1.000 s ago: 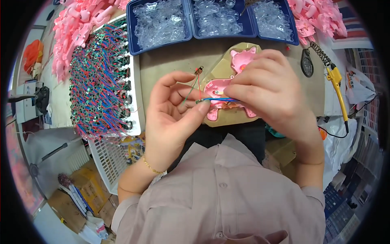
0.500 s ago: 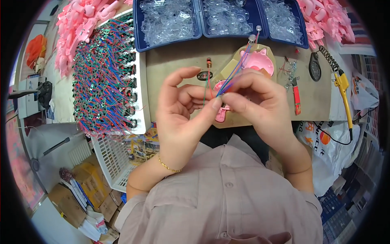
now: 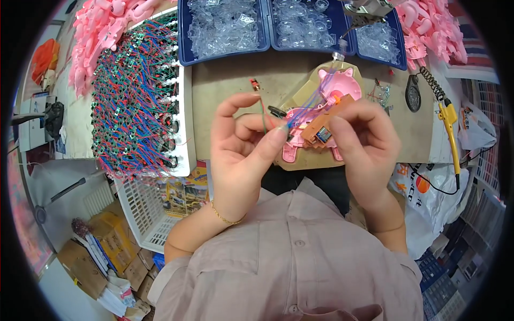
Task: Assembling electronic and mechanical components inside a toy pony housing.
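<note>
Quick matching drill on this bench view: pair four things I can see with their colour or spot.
Things:
1. soldering iron
2. bin of clear parts
3. wire bundle tray
4. small circuit board

Descriptions:
A. yellow handle, at the right of the bench
B. held in the right hand
C. red, blue and green, left of the hands
D. dark blue, along the far edge

Pairs: 1-A, 2-D, 3-C, 4-B

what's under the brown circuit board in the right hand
Under the brown circuit board lies a pink pig-shaped toy shell on a tan jig plate. The right hand and the board cover the shell's middle, so its inside cannot be seen.
</note>
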`<state>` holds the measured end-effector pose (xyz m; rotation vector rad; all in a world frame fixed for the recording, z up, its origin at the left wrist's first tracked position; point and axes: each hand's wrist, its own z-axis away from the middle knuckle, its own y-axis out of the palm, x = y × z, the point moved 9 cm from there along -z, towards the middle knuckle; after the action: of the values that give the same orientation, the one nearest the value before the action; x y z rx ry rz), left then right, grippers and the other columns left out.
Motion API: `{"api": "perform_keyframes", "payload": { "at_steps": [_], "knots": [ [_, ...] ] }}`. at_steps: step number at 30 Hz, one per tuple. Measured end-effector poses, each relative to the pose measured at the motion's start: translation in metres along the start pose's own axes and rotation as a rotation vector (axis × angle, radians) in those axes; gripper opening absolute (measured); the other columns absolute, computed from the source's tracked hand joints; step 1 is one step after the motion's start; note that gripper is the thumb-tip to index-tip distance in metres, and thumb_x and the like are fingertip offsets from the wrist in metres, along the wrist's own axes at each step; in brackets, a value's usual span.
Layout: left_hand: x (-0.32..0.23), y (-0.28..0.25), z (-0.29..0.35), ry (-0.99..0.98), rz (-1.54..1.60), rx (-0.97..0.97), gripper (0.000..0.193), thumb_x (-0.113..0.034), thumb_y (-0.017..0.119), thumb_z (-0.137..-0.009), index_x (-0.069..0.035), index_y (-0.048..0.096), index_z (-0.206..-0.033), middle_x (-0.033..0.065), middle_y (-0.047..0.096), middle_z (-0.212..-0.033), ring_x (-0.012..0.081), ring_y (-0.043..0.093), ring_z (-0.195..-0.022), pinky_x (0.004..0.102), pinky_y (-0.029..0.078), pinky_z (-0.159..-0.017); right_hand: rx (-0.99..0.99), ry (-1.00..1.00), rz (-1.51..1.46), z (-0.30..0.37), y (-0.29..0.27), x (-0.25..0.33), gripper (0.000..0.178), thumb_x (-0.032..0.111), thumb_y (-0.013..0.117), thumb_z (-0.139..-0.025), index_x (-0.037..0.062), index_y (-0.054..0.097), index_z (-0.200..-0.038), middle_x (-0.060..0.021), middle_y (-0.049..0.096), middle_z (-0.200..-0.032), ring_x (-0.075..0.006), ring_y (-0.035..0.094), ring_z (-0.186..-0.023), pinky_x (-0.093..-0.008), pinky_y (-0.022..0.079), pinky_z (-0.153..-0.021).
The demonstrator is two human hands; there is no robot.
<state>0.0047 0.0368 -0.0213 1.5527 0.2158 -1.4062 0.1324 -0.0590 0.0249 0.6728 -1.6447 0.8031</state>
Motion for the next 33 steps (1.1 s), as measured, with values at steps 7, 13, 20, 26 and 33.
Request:
{"api": "perform_keyframes", "payload": {
  "at_steps": [7,13,20,26,33],
  "knots": [
    [-0.012,0.006,0.007,0.226,-0.153,0.050,0.053,0.006,0.063,-0.085,-0.003,0.035,-0.128,0.0137,0.061,-0.100,0.0132,0.061,-0.081,0.0236,0.051,-0.067,0.055,0.221,-0.496,-0.003,0.023,-0.017,0.014,0.000,0.065,-0.085,-0.0034,0.062,-0.098,-0.0024,0.061,-0.086,-0.0054,0.055,-0.072,-0.0202,0.044,-0.063],
    [-0.023,0.006,0.003,0.332,-0.559,0.055,0.040,0.000,0.067,-0.082,-0.004,0.051,-0.118,0.0112,0.059,-0.102,0.0176,0.058,-0.085,0.0277,0.047,-0.071,-0.010,-0.075,-0.073,-0.015,0.007,0.002,0.007,0.000,0.062,-0.086,-0.0031,0.062,-0.091,-0.0035,0.058,-0.086,-0.0095,0.055,-0.074,-0.0233,0.044,-0.061],
    [-0.078,0.040,-0.028,0.720,-1.369,0.215,0.026,-0.004,0.072,-0.074,-0.007,0.068,-0.099,0.0132,0.059,-0.104,0.0251,0.053,-0.098,0.0358,0.043,-0.084,0.230,-0.560,0.281,-0.053,0.032,0.035,0.008,0.003,0.066,-0.079,0.0006,0.065,-0.087,-0.0090,0.060,-0.082,-0.0202,0.059,-0.075,-0.0294,0.046,-0.064],
    [-0.044,-0.005,-0.016,0.600,-0.701,0.136,0.029,0.007,0.066,-0.082,0.004,0.057,-0.109,0.0104,0.059,-0.108,0.0174,0.055,-0.098,0.0283,0.043,-0.088,0.108,-0.883,0.448,-0.026,0.030,0.060,0.019,0.018,0.065,-0.075,0.0060,0.063,-0.089,-0.0085,0.057,-0.086,-0.0267,0.057,-0.074,-0.0384,0.045,-0.066],
    [-0.009,0.028,-0.014,0.542,-1.256,0.243,0.010,-0.001,0.073,-0.076,-0.001,0.066,-0.084,0.0078,0.064,-0.077,0.0194,0.057,-0.067,0.0288,0.045,-0.064,-0.104,-0.247,0.380,0.030,-0.062,-0.003,0.017,0.008,0.060,-0.086,0.0008,0.063,-0.102,-0.0091,0.061,-0.093,-0.0205,0.060,-0.083,-0.0296,0.047,-0.074]
  ]
}}
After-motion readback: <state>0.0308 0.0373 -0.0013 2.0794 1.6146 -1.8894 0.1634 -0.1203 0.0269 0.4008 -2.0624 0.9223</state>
